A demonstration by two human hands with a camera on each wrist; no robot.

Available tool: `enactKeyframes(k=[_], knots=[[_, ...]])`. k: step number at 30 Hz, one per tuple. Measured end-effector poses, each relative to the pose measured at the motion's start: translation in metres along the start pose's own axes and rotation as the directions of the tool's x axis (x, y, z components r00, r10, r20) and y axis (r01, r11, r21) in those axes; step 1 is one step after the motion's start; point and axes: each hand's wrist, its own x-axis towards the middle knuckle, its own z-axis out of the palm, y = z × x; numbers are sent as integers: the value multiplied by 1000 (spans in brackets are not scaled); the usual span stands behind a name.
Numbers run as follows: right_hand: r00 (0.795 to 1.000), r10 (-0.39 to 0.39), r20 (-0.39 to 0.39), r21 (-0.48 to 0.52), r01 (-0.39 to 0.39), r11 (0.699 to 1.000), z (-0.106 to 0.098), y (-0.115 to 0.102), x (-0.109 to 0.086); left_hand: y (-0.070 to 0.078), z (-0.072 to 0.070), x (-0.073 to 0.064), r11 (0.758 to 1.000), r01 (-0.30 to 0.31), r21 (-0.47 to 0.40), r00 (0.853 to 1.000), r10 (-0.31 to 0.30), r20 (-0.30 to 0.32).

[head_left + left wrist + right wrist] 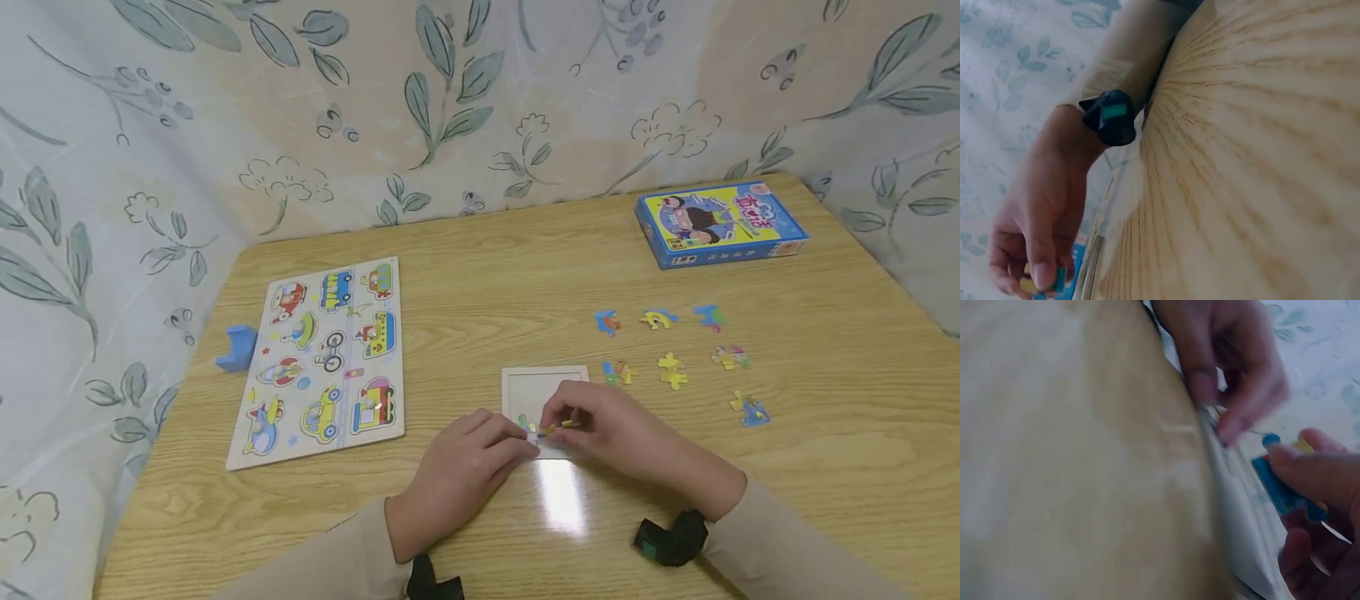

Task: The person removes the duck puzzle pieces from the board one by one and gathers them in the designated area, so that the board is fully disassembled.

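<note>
A small square puzzle tray (543,390) with a raised rim lies in front of me. One multicoloured jigsaw piece (522,421) sits in its lower left corner. My left hand (468,458) reaches in from the left, its fingertips touching that piece. Over the tray's right half, my right hand (611,421) pinches a blue and yellow jigsaw piece (1285,490) between thumb and fingers. In the right wrist view this held piece is tilted and raised, near the left hand's fingertips (1229,428). Part of the tray is hidden under both hands.
Several loose jigsaw pieces (672,371) are spread to the tray's right. A blue puzzle box (723,225) lies at the back right. To the left is a wooden vehicle board (311,342), with a blue block (238,348) beside it. Patterned cloth (480,108) hangs behind the table.
</note>
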Motion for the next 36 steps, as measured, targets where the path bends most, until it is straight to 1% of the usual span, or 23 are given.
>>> enactKeyframes(k=[1,3,6,7,9,11,13,15,16,19,22,24,26,29,32,36], knots=[[1000,2,0,-10,-2,1000,-5,-1,-1,0,0,0,1000,-6,-4,1000,6,1],[1000,31,2,-42,-31,999,-21,-4,-5,0,0,0,1000,-11,-11,1000,11,4],[995,95,-28,-114,-97,989,-51,-6,-12,1,-1,0,1000,-11,-10,1000,11,6],[993,108,-46,-157,-114,981,-62,-5,-15,1,-1,1,1000,-8,-11,1000,9,7],[986,154,-70,-233,-166,958,-83,-1,-22,1,-2,2,1000,-1,-13,1000,1,12],[975,206,-88,-318,-223,922,-101,6,-30,1,-2,2,1000,4,-19,1000,-3,19],[965,249,-83,-378,-262,888,-114,13,-37,2,-3,2,1000,6,-25,1000,-6,21],[954,294,-61,-408,-292,865,-122,18,-42,2,-3,2,1000,8,-28,1000,-7,21],[953,301,-43,-412,-292,863,-124,20,-44,3,-4,2,999,8,-31,1000,-7,20],[946,321,43,-380,-281,881,-123,24,-45,3,-4,2,1000,8,-30,1000,-7,20],[931,347,110,-360,-288,887,-119,26,-44,2,-4,2,1000,5,-27,1000,-4,19],[922,368,116,-362,-306,880,-117,28,-44,2,-3,1,1000,5,-30,1000,-4,19],[922,374,100,-371,-315,874,-117,29,-45,2,-3,1,999,6,-34,1000,-6,20],[928,361,91,-383,-302,873,-117,30,-47,1,-3,0,999,11,-40,1000,-10,21],[936,337,104,-399,-271,876,-118,32,-48,1,-3,0,999,15,-40,1000,-14,23],[935,333,120,-423,-256,869,-118,32,-47,1,-4,0,999,20,-43,999,-19,32]])
